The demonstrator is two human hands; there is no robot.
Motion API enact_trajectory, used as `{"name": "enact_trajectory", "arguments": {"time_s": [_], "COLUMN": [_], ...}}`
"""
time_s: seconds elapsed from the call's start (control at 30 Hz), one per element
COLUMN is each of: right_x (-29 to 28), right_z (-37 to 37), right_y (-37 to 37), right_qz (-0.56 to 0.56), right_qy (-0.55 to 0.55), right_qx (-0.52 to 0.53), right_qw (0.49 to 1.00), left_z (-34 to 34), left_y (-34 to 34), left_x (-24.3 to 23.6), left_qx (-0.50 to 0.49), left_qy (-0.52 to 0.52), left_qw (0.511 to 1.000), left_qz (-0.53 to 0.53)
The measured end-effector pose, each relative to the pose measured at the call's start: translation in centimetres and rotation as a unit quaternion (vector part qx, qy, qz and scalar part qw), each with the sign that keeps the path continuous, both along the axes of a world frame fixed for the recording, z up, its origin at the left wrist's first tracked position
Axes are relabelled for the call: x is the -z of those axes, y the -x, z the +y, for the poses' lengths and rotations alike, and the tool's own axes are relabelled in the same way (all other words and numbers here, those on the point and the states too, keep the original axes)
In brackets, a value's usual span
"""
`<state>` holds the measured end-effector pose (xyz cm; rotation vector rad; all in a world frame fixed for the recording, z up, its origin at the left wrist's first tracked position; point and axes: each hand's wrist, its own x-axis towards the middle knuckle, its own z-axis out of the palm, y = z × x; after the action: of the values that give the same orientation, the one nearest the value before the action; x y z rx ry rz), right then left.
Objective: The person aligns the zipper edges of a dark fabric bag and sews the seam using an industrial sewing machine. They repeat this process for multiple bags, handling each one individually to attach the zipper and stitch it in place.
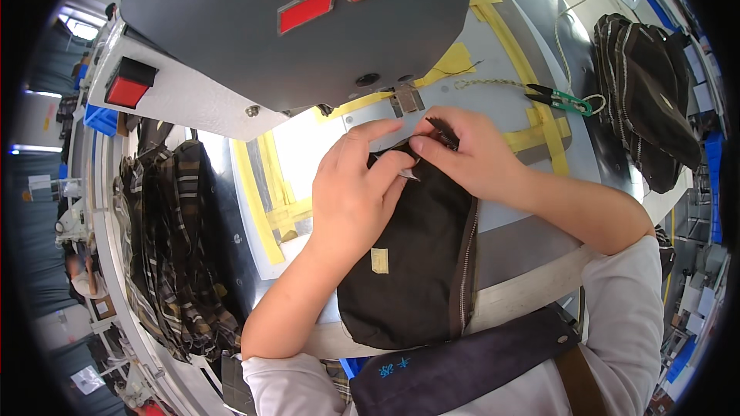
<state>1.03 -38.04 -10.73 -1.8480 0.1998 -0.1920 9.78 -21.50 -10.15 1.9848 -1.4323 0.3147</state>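
Note:
A dark brown fabric piece [412,266] lies below my hands, its lower end toward my lap. A zipper [465,270] runs along its right side, and a small pale patch [380,261] sits on its face. My left hand [354,185] pinches the upper edge between thumb and fingers, with a small white tag [408,174] by its fingertips. At the same edge, my right hand [474,158] grips the fabric, and a dark toothed strip [442,132] sticks up between its thumb and fingers. Both hands are close together, just below the sewing machine's metal presser part [406,98].
The grey sewing machine head [308,38] overhangs the table, with a red switch [127,91] at left. Green-handled thread snips [566,101] lie on the plate at right. Dark zippered pieces [647,100] are stacked far right. Plaid fabric [173,246] hangs left. Yellow tape [254,200] marks the plate.

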Motion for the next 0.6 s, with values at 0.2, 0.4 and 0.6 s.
{"name": "enact_trajectory", "arguments": {"time_s": [0.2, 0.4, 0.6], "right_x": [0.8, -0.9, 0.3], "right_z": [-0.6, -0.8, -1.2], "right_y": [0.4, 0.7, 0.5], "right_qz": [-0.031, 0.066, -0.192], "right_qy": [-0.022, -0.022, 0.157], "right_qx": [-0.010, -0.034, -0.072], "right_qw": [0.999, 0.997, 0.966], "left_z": [0.2, 0.4, 0.5], "left_y": [-0.4, -0.6, -1.1], "left_x": [0.0, -0.4, -0.7], "left_qx": [-0.032, -0.024, -0.016], "left_qy": [-0.017, -0.005, -0.022], "left_qw": [0.998, 0.982, 0.967], "left_qz": [0.041, 0.185, 0.255]}}
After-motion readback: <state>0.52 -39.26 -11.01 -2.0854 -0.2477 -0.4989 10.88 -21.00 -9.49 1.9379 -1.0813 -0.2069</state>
